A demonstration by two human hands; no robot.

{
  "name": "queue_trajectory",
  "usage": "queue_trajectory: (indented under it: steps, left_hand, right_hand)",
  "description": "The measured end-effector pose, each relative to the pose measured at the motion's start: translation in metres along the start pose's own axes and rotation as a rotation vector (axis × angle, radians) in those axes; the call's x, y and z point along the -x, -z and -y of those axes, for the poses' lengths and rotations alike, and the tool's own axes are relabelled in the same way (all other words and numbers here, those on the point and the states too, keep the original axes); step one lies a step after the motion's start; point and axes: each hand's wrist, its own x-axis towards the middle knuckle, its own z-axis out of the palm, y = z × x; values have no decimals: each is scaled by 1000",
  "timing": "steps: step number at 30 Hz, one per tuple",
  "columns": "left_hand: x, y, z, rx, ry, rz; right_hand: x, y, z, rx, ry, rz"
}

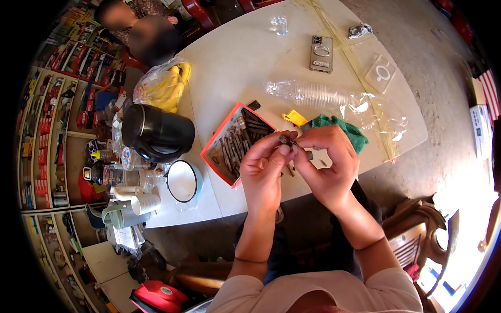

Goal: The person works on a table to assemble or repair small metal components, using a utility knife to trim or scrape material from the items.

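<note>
Both my left hand (266, 172) and my right hand (326, 169) have their fingers closed on a small dark metal piece (286, 140), held up over the table's near part. Just left of and behind my hands, a red-rimmed box (214, 156) holds several dark metal bits (232, 148). A crumpled green cloth (349, 133) lies partly behind my right hand, beside a small yellow object (294, 117). The far end of the metal piece and what lies under my fingers are hard to make out.
The pale table (224, 47) carries a kettle (156, 130), bananas (169, 88), an enamel mug (182, 181), jugs (125, 213), phone (321, 55), glass (279, 25) and plastic wrapping (318, 96). People (133, 31) sit at the far left; shelves (52, 130) line the left, a wooden chair (412, 240) the right.
</note>
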Motion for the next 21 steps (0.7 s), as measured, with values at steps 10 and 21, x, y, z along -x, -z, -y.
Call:
queue_trajectory:
  steps: [10, 21]
  left_hand:
    - [0, 0, 3, -48, -57, -31]
    - [7, -1, -7, -173, -111, -3]
  right_hand:
    - [0, 0, 0, 0, -1, 5]
    - [3, 4, 6, -149, -78, -23]
